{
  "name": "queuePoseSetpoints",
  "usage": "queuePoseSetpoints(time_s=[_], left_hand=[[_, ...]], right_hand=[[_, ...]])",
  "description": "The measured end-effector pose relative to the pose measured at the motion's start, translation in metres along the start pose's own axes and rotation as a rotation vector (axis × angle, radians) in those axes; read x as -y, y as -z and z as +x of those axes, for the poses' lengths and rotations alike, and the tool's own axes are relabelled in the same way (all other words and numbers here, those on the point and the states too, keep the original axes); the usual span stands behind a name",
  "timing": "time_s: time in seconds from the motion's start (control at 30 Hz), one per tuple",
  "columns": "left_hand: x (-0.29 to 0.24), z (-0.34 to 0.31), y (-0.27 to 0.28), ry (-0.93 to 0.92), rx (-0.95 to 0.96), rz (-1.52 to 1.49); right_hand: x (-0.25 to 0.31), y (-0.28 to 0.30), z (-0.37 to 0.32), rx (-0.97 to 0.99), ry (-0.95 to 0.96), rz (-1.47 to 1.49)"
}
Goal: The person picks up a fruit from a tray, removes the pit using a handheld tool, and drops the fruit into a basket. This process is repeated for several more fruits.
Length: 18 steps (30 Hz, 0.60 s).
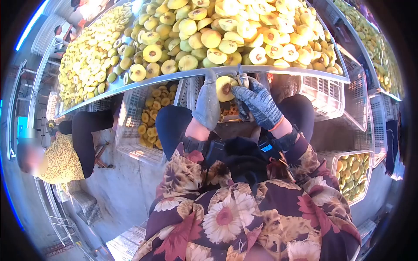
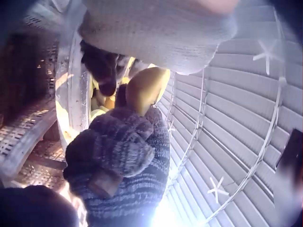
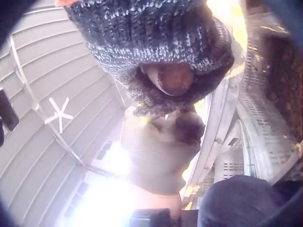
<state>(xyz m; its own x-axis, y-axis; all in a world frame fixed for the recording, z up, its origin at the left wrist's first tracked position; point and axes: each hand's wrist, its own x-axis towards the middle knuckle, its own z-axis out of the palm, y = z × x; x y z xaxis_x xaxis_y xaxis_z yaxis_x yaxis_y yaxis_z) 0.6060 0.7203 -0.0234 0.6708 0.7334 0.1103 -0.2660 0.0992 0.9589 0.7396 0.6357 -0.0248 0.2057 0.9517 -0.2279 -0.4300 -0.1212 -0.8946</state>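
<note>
- At a fruit-sorting line, the head view shows the whole setting: a long metal tray [image 1: 174, 75] heaped with cut yellow fruit [image 1: 209, 30], and at its near rim two gloved hands meeting round one fruit half [image 1: 225, 88], its cut face and brown stone hollow turned to the camera
- The right hand [image 1: 257, 104], in a dark marled knit glove, curls its fingers [image 1: 238, 92] round the fruit half and grips it; the left hand [image 1: 207, 106], in a pale grey glove, lies against the fruit's other side with fingertips up at the rim; whether those fingers clasp cannot be told
- Only the left wrist view shows the fruit's smooth rounded skin side, rising above the dark glove's bunched fingers
- Only the right wrist view shows a worn hole in the dark glove [image 3: 173, 78]
- Both wrist views look up at ribbed roof panels [image 2: 246, 118] strung with thin wire [image 2: 265, 142]
- Below the tray the head view alone shows white lattice crates [image 1: 130, 130] holding more fruit, and a second person [image 1: 65, 161] in a yellow patterned top
</note>
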Motion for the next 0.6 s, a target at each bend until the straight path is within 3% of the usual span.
queuePoseSetpoints(time_s=[0.1,0.13,0.2,0.27,0.43,0.6], left_hand=[[0.002,-0.008,0.000,-0.099,-0.067,0.261],[-0.001,-0.009,-0.001,0.031,-0.122,0.179],[-0.002,-0.010,-0.001,0.088,-0.165,0.108],[0.005,-0.010,0.001,-0.015,-0.139,0.078],[0.014,-0.010,-0.004,-0.031,-0.140,-0.232],[0.012,-0.014,-0.006,-0.236,-0.167,0.202]], right_hand=[[-0.022,0.000,0.007,-0.449,0.660,-1.020],[-0.019,0.000,0.003,-0.423,0.600,-0.979],[-0.013,-0.005,-0.009,-0.256,0.466,-1.048],[0.006,-0.020,-0.026,-0.163,0.234,-1.221],[-0.002,-0.021,-0.020,-0.158,0.247,-1.243],[0.002,-0.029,-0.020,-0.103,0.145,-1.243]])
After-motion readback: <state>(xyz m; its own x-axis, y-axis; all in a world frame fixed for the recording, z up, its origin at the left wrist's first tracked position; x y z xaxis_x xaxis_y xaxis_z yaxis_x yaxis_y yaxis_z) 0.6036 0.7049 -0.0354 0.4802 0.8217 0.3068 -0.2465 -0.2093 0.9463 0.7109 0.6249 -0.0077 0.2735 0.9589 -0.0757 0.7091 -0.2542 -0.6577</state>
